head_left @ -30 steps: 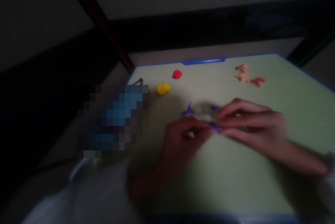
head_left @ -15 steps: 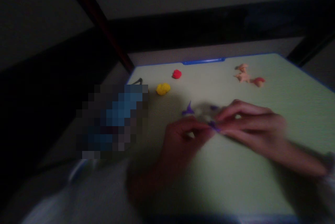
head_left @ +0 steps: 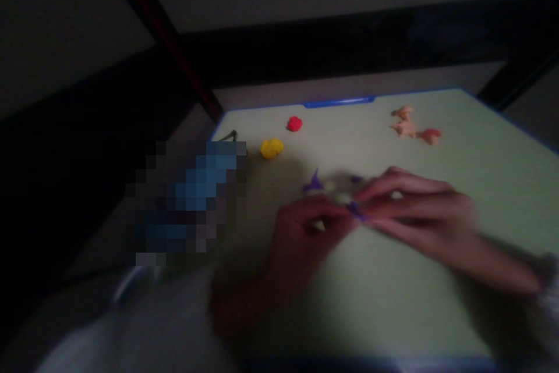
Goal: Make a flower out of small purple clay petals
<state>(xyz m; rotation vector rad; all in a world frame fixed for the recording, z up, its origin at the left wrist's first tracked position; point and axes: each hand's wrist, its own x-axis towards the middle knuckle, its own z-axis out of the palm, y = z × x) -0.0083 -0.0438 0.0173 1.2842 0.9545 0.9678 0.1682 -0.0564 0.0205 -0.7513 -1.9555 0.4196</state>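
Blue shows within a pixelated patch point(head_left: 196, 187) at far left; contents not identifiable. Right of it, a yellow clay-like lump point(head_left: 272, 148) rests on the pale green tabletop point(head_left: 384, 315), with a smaller red lump point(head_left: 294, 123) beyond it, apart. Neither has moved on the table since one second ago.

Left hand point(head_left: 294, 230): position essentially unchanged. Thumb and forefinger are closed to a pinch on the left part of a purple clay-like piece point(head_left: 355, 210). A purple spiked piece point(head_left: 314, 182) lies just beyond this hand, its spike directed toward the far edge; whether it stands or lies flat cannot be told.

Purple clay-like piece, held: located between the two hands' fingertips, over the middle of the tabletop. It is short, its long axis slanting from far left to near right; blur hides the detail of its ends. A separate purple scrap point(head_left: 356, 179) lies just beyond.

Right hand point(head_left: 437, 210): fingertips have shifted slightly left over the held piece compared with one second ago. Fingers and thumb are brought nearly together, gripping its right part.

Far right, beyond this hand: a peach figure point(head_left: 406, 128), unmoved, beside a red-topped peach lump point(head_left: 431, 136).
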